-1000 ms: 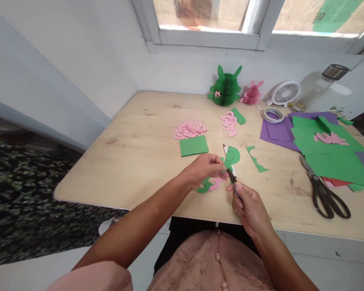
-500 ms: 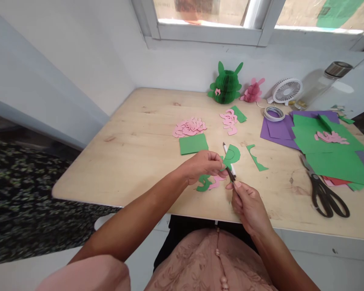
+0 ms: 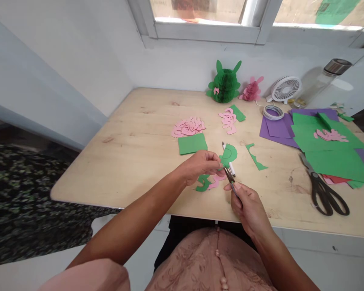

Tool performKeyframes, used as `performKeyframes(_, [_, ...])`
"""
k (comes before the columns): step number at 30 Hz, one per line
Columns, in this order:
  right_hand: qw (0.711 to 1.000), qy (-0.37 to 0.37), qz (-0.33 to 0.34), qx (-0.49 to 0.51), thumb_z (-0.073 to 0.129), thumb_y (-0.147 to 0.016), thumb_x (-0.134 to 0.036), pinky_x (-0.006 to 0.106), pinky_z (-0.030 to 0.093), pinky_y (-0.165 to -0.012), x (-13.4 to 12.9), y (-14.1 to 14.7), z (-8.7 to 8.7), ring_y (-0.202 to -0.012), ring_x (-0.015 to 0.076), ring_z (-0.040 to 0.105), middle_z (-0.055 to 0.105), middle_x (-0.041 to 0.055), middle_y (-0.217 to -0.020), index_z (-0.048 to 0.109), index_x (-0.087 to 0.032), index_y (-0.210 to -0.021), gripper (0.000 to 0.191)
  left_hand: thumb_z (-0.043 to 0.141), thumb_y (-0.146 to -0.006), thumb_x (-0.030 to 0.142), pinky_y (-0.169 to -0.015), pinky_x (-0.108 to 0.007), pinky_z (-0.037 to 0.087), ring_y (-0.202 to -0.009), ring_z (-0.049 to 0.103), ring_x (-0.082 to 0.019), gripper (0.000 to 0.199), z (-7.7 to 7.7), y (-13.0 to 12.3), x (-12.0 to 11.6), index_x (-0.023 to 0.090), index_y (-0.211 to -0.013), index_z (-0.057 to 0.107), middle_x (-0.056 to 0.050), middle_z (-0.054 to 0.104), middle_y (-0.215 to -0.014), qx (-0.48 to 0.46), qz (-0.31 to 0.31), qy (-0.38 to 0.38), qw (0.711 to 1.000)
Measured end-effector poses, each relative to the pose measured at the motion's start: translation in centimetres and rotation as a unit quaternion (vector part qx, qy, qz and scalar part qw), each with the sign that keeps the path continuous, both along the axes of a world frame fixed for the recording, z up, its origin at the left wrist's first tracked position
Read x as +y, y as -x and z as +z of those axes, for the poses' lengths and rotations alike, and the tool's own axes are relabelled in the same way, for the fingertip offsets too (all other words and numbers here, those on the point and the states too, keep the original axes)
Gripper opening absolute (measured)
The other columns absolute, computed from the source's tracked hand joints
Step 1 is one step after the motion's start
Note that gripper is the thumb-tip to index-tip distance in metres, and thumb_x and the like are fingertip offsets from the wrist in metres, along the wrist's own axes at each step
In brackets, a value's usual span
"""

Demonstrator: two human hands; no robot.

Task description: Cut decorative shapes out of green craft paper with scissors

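My left hand [image 3: 202,165] pinches a curved piece of green paper [image 3: 229,155] at its lower edge. My right hand [image 3: 248,208] is shut on a small pair of black-bladed scissors [image 3: 229,178], whose tips reach toward that green piece. A white marker pen [image 3: 229,162] lies partly behind the green paper, just beyond my hands. Below my left hand, a wavy pink paper cutout [image 3: 216,182] and a curled green paper cutout [image 3: 204,182] rest on the wooden table [image 3: 124,161].
Pink cutouts [image 3: 188,127] and a green rectangle [image 3: 192,143] lie left of centre. Green and purple paper sheets [image 3: 330,149] are stacked at right beside large black-handled scissors [image 3: 326,198]. A tape roll [image 3: 273,112], small fan [image 3: 285,89], glass bottle [image 3: 324,81] and honeycomb paper figures [image 3: 225,85] line the back.
The view has tilted slightly downward. My hands have shifted a little toward the left, with the green piece and small scissors still in them.
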State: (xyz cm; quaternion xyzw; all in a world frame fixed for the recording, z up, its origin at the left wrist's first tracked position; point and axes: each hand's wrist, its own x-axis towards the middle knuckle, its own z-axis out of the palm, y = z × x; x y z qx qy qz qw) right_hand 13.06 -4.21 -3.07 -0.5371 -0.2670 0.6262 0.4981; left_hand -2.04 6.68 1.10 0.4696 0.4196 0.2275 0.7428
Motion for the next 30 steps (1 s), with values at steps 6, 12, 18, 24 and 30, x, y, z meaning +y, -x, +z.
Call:
performKeyframes(6, [1.0, 0.013, 0.0, 0.005, 0.065, -0.077, -0.051, 0.023, 0.007, -0.038, 0.1, -0.01, -0.01, -0.039, 0.006, 0.012, 0.029, -0.0115, -0.043, 0.063, -0.016, -0.077, 0.035, 0.07, -0.065, 0.025, -0.07, -0.029, 0.043, -0.072, 0.068, -0.019, 0.018, 0.03, 0.0, -0.06, 0.016, -0.062, 0.054, -0.005, 0.069, -0.066, -0.003, 0.001, -0.003, 1.0])
performKeyframes(12, [1.0, 0.014, -0.003, 0.014, 0.065, -0.077, -0.05, 0.023, 0.008, -0.039, 0.18, 0.02, 0.11, -0.038, 0.0059, 0.013, 0.029, -0.0116, -0.042, 0.062, -0.016, -0.075, 0.034, 0.068, -0.066, 0.023, -0.069, -0.028, 0.043, -0.075, 0.068, -0.019, 0.015, 0.04, 0.0, -0.19, 0.017, -0.063, 0.055, -0.003, 0.067, -0.064, 0.002, -0.014, -0.008, 1.0])
performKeyframes(18, [1.0, 0.012, -0.007, 0.001, 0.067, -0.075, -0.05, 0.023, 0.008, -0.039, 0.3, 0.13, 0.18, -0.038, 0.0058, 0.014, 0.029, -0.0115, -0.042, 0.062, -0.016, -0.074, 0.034, 0.066, -0.065, 0.022, -0.068, -0.029, 0.044, -0.074, 0.068, -0.019, 0.013, -0.08, 0.04, 0.01, 0.017, -0.063, 0.054, -0.005, 0.07, -0.067, 0.004, -0.036, -0.015, 0.999])
performKeyframes(24, [1.0, 0.008, 0.0, -0.007, 0.066, -0.076, -0.05, 0.023, 0.008, -0.039, 0.32, -0.02, 0.27, -0.039, 0.0065, 0.014, 0.028, -0.0114, -0.043, 0.062, -0.017, -0.074, 0.034, 0.066, -0.065, 0.02, -0.066, -0.027, 0.044, -0.075, 0.069, -0.019, 0.011, -0.24, 0.15, 0.44, 0.017, -0.062, 0.055, -0.004, 0.069, -0.065, 0.006, -0.054, -0.014, 0.998])
performKeyframes(30, [1.0, 0.008, 0.001, -0.005, 0.067, -0.076, -0.05, 0.023, 0.008, -0.039, 0.39, -0.26, 0.09, -0.039, 0.0059, 0.014, 0.028, -0.0111, -0.042, 0.062, -0.016, -0.073, 0.034, 0.065, -0.066, 0.017, -0.062, -0.025, 0.043, -0.073, 0.07, -0.019, 0.011, -0.11, 0.04, 0.74, 0.017, -0.062, 0.055, -0.003, 0.068, -0.062, 0.012, -0.061, -0.011, 0.998])
